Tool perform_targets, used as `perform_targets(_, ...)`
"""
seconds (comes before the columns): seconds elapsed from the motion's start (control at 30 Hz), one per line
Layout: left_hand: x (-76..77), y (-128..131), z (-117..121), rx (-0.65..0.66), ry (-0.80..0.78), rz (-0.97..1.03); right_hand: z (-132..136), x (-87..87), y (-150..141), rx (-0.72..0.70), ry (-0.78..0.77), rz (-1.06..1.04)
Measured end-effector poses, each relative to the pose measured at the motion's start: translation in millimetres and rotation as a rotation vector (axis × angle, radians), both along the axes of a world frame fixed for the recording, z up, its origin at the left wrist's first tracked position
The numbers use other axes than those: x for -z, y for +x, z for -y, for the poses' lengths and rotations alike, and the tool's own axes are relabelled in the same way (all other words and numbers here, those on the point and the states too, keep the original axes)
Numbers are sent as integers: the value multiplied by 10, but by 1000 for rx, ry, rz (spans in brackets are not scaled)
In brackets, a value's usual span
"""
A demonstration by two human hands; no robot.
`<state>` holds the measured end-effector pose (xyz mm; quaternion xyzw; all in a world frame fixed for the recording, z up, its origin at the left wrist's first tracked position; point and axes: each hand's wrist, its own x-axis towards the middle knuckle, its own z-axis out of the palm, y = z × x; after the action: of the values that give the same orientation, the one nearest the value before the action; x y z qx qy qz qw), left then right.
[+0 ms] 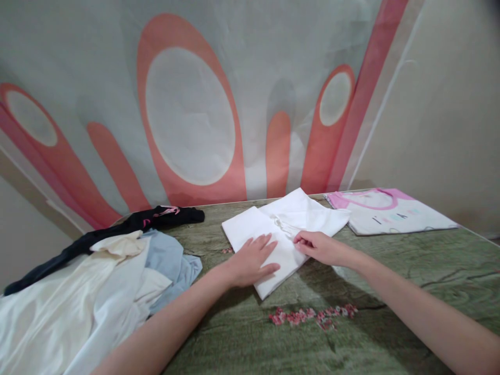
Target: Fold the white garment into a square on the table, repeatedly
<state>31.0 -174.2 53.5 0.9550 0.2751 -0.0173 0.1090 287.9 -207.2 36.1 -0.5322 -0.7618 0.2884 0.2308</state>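
Note:
A white garment (287,216), partly folded into overlapping layers, lies on the wood-patterned tabletop. A ruffled or gathered strip runs down its middle; whether it is a shirt or trousers I cannot tell. My left hand (252,260) rests flat on the folded near-left part, fingers stretched out. At the garment's near-right side, my right hand (312,246) has its fingers pinched together on the white cloth beside the gathered strip. The fingertips partly cover what they grip.
A loose heap of cream, white and light blue clothes (117,291) lies at the left, with a black garment (156,219) behind it. A folded pink and white T-shirt (385,211) lies at the back right. A patterned backdrop (258,78) stands behind the table (390,333).

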Motion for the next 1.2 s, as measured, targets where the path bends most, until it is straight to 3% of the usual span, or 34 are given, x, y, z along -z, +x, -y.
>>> perform_targets(0.1,2,73,273,37,12,9,50,-1,-58,2,2,-25)
perform_targets(0.2,60,91,377,16,68,9,79,19,-80,4,-10,-33)
perform_targets(0.37,136,86,372,8,115,26,77,115,-106,10,6,-62)
perform_targets(0.5,84,66,410,-10,117,25,59,190,-102,0,37,-110)
perform_targets(0.73,23,35,511,118,79,33,67,214,-71,49,70,-94)
perform_targets(0.9,32,32,506,142,68,23,61,226,-74,62,51,-77)
perform_targets(1.2,42,-12,418,13,129,6,81,186,-15,87,121,-151)
